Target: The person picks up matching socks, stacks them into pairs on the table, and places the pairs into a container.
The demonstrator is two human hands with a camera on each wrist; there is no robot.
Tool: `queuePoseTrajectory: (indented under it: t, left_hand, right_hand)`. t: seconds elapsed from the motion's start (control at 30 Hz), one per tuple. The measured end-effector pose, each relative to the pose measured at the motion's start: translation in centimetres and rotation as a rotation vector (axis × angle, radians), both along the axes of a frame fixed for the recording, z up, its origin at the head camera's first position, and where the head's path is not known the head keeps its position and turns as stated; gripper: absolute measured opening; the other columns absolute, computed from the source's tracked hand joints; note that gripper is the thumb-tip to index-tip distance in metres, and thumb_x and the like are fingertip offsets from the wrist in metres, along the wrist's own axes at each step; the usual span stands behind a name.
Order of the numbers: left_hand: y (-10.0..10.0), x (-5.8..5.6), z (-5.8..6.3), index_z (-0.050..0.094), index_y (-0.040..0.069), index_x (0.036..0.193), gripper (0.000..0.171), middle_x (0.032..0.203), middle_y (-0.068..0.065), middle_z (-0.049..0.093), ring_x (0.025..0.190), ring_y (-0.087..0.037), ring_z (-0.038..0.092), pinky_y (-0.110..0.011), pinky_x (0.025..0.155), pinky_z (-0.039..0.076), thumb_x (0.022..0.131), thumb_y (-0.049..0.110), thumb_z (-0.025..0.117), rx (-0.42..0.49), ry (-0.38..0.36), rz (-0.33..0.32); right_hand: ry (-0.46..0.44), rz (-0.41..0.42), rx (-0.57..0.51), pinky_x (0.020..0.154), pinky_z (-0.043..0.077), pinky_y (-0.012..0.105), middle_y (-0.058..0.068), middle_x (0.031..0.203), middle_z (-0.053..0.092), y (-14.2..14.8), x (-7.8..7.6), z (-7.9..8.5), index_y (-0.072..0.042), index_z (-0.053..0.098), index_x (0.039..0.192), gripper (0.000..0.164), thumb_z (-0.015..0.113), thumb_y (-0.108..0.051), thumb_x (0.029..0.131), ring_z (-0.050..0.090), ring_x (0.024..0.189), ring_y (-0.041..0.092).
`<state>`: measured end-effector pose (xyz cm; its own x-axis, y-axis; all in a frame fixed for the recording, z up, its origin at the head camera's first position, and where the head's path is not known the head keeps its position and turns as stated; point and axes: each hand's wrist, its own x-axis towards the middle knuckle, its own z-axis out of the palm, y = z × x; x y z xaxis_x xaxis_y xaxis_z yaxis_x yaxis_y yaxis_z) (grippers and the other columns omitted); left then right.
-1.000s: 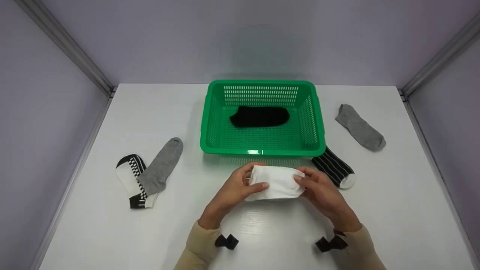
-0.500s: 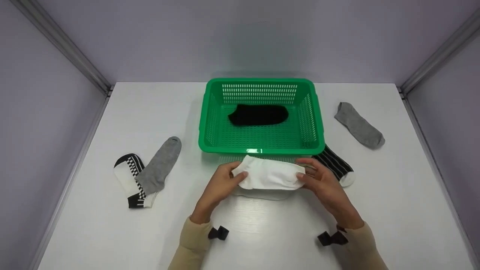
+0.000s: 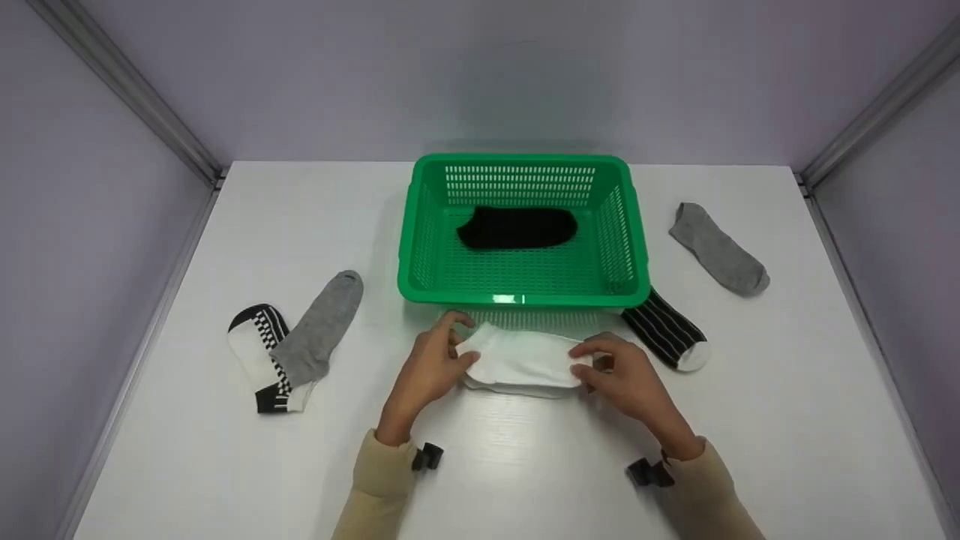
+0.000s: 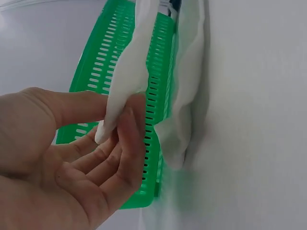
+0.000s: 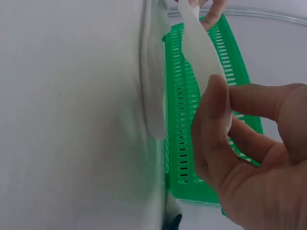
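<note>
A white ankle sock stretches sideways between my two hands, in front of the basket. My left hand pinches its cuff end between thumb and fingers. At the toe end, my right hand pinches it the same way. Both wrist views show this sock raised off the table, over a second white sock that lies flat below. From above, the upper sock hides most of the lower one, whose edge shows along the near side.
Behind the hands stands a green basket with a black sock inside. A striped black sock lies by its right front corner, a grey sock farther right. On the left, another grey sock overlaps a checkered white-and-black sock.
The folded white bundle has opened out into a lengthwise sock above a second one. Over the last half second, both hands have lowered the upper sock toward the lower, the right moving slightly left.
</note>
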<state>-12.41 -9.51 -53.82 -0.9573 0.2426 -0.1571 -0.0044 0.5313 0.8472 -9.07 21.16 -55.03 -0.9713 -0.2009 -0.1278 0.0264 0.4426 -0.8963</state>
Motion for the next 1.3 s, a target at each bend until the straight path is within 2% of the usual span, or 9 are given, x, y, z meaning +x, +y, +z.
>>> queuePoseTrajectory:
  t: [0.1, 0.23, 0.4, 0.57, 0.77, 0.87, 1.03, 1.2, 1.3]
  left_hand:
    - [-0.3, 0.1, -0.1, 0.063, 0.013, 0.121, 0.029, 0.097, -0.009, 0.066, 0.076, -0.016, 0.052, -0.031, 0.065, 0.045, 0.096, 0.004, 0.073, -0.031, 0.037, -0.026]
    - [-0.4, 0.2, -0.1, 0.073, 0.015, 0.108, 0.017, 0.111, -0.007, 0.074, 0.081, -0.017, 0.056, -0.034, 0.073, 0.050, 0.097, 0.002, 0.070, -0.083, 0.078, -0.084]
    - [-0.2, 0.5, -0.3, 0.080, 0.011, 0.113, 0.025, 0.116, -0.008, 0.076, 0.098, -0.023, 0.065, -0.041, 0.083, 0.055, 0.095, -0.001, 0.069, -0.214, 0.058, -0.111]
    - [0.2, 0.5, -0.2, 0.080, 0.011, 0.113, 0.026, 0.108, -0.009, 0.073, 0.099, -0.025, 0.066, -0.044, 0.083, 0.056, 0.092, -0.002, 0.071, -0.304, 0.037, -0.092]
    - [0.3, 0.2, 0.1, 0.079, 0.012, 0.111, 0.024, 0.110, -0.011, 0.072, 0.103, -0.027, 0.066, -0.047, 0.087, 0.056, 0.092, -0.002, 0.071, -0.305, 0.007, -0.100]
    - [0.3, 0.0, 0.0, 0.072, 0.007, 0.122, 0.029, 0.109, -0.012, 0.072, 0.098, -0.026, 0.067, -0.046, 0.084, 0.057, 0.094, 0.004, 0.073, -0.302, -0.008, -0.090]
    - [0.4, -0.4, -0.3, 0.057, -0.003, 0.140, 0.054, 0.103, -0.015, 0.072, 0.089, -0.025, 0.068, -0.042, 0.074, 0.057, 0.094, 0.017, 0.078, -0.327, -0.025, -0.050]
    - [0.6, -0.6, -0.7, 0.070, -0.001, 0.118, 0.031, 0.098, -0.012, 0.070, 0.084, -0.021, 0.061, -0.040, 0.075, 0.054, 0.094, 0.017, 0.079, -0.323, -0.006, -0.066]
    - [0.4, -0.7, -0.8, 0.072, 0.001, 0.108, 0.022, 0.098, -0.012, 0.068, 0.085, -0.021, 0.058, -0.041, 0.078, 0.053, 0.094, 0.016, 0.078, -0.270, 0.017, -0.081]
  right_hand:
    - [-0.026, 0.029, 0.021, 0.058, 0.056, 0.025, 0.015, 0.118, 0.068, -0.3, 0.0, 0.0, -0.006, 0.077, 0.113, 0.020, 0.078, -0.009, 0.093, 0.069, 0.070, 0.013]
    - [-0.035, 0.046, 0.081, 0.055, 0.052, 0.024, 0.014, 0.116, 0.068, -0.7, 0.0, -0.1, -0.006, 0.076, 0.114, 0.022, 0.080, -0.008, 0.092, 0.065, 0.067, 0.011]
    - [-0.038, 0.032, 0.202, 0.063, 0.051, 0.023, 0.010, 0.114, 0.069, -1.2, -0.1, -0.4, -0.006, 0.075, 0.114, 0.025, 0.081, -0.005, 0.090, 0.062, 0.078, 0.013]
    - [-0.047, 0.030, 0.255, 0.067, 0.049, 0.024, 0.012, 0.112, 0.066, -1.7, -0.2, -0.3, -0.004, 0.074, 0.115, 0.027, 0.081, -0.004, 0.089, 0.059, 0.084, 0.017]
    - [-0.011, 0.047, 0.301, 0.075, 0.049, 0.028, 0.018, 0.121, 0.059, -1.8, -0.3, -0.1, -0.003, 0.074, 0.113, 0.026, 0.082, -0.004, 0.088, 0.058, 0.089, 0.019]
    - [0.019, 0.062, 0.319, 0.082, 0.050, 0.032, 0.016, 0.124, 0.059, -1.7, -0.3, -0.1, -0.004, 0.074, 0.110, 0.021, 0.080, -0.006, 0.090, 0.058, 0.094, 0.019]
    - [0.057, 0.080, 0.348, 0.079, 0.047, 0.034, 0.010, 0.103, 0.061, -1.7, -0.6, -0.2, -0.003, 0.070, 0.110, 0.021, 0.078, -0.006, 0.092, 0.054, 0.089, 0.018]
    - [0.003, 0.079, 0.325, 0.077, 0.046, 0.035, 0.010, 0.096, 0.060, -1.4, -1.0, -0.4, 0.004, 0.057, 0.132, 0.043, 0.075, -0.006, 0.094, 0.053, 0.086, 0.019]
    - [-0.001, 0.092, 0.319, 0.077, 0.047, 0.035, 0.010, 0.099, 0.062, -1.2, -1.1, -0.4, 0.006, 0.061, 0.129, 0.035, 0.071, -0.008, 0.098, 0.054, 0.087, 0.019]
